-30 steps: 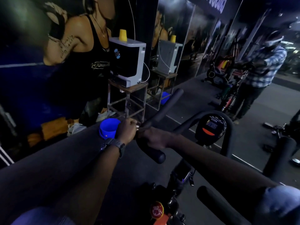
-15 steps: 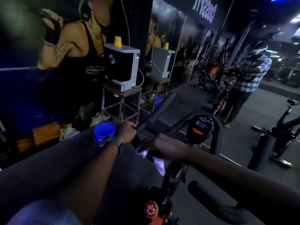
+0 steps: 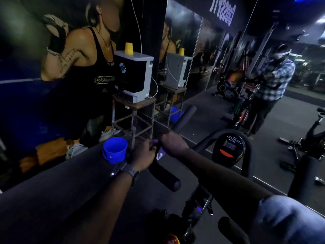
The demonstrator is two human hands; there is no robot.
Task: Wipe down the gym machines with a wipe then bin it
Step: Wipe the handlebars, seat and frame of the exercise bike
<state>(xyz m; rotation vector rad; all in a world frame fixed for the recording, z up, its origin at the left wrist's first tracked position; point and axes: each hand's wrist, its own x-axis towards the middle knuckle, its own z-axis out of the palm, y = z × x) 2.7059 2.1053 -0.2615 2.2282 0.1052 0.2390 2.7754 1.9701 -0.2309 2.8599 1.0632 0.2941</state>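
Gripping the wipe [image 3: 159, 154], right hand [image 3: 173, 143] curls round the bike handlebar [image 3: 164, 173]; left hand [image 3: 143, 154] clasps the bar just beside it. Best to keep the wipe wrapped, slide toward the near end cap. Blue bucket [image 3: 115, 150] sits left; console [image 3: 228, 150] right, floor open between.

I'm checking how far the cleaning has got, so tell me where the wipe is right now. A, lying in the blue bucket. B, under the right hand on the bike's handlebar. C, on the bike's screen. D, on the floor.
B: the pale wipe shows beneath the right hand curled over the handlebar, beside the left hand.
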